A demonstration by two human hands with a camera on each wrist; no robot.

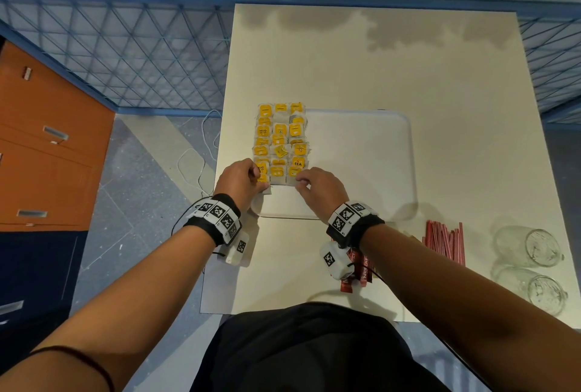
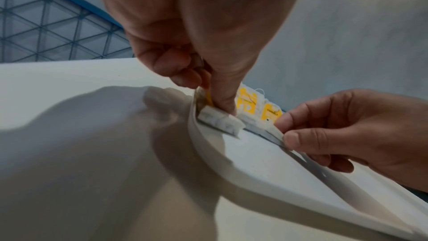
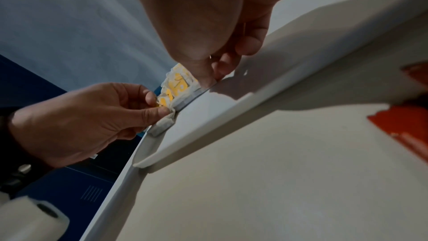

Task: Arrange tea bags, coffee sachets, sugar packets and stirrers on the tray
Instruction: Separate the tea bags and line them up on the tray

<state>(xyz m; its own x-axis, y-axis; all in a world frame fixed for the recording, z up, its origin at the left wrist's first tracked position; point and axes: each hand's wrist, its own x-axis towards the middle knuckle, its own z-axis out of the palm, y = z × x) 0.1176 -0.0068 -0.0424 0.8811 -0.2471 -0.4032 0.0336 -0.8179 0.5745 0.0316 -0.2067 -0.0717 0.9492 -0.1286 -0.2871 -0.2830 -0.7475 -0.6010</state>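
A white tray (image 1: 361,165) lies on the cream table. Tea bags (image 1: 279,140) with yellow tags fill its left part in three columns. My left hand (image 1: 259,179) pinches the nearest tea bag (image 2: 220,118) of the left column, at the tray's rim (image 2: 208,153). My right hand (image 1: 301,181) pinches the near edge of a tea bag (image 3: 183,83) in the right column. Red striped stirrers (image 1: 445,240) lie near the table's front right. Red coffee sachets (image 1: 358,269) show partly under my right wrist.
Two glass jars (image 1: 531,247) lie on their sides at the front right. The tray's right half (image 1: 377,152) is bare. The table's left edge runs close by the tray, with an orange cabinet (image 1: 47,146) and a blue lattice fence (image 1: 125,55) beyond.
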